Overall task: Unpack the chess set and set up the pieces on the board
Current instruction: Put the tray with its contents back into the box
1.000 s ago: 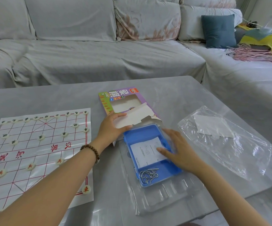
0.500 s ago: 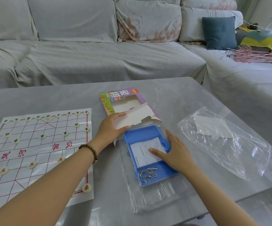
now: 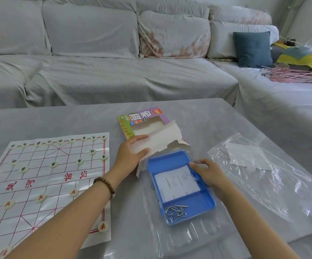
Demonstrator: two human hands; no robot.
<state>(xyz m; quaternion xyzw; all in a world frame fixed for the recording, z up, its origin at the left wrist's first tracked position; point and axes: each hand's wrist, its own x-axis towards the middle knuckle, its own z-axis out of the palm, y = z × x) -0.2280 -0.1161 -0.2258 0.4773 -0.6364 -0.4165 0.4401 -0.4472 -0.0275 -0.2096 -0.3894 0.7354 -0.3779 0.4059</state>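
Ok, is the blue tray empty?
No, a white paper sheet and a bunch of metal wire hooks lie inside the blue tray.

1. A glossy grey table [image 3: 58,120] is placed in the foreground.
2. A corner sofa [image 3: 114,77], draped in pale grey cloth, is set behind the table and along the right.
3. A dark blue cushion [image 3: 252,49] and a cushion with a faded pink pattern [image 3: 174,36] are propped against the sofa back.
4. A yellow cloth [image 3: 305,60] and a bundle of pink sticks [image 3: 290,75] are laid on the right section.
5. Daylight is admitted from the upper right.
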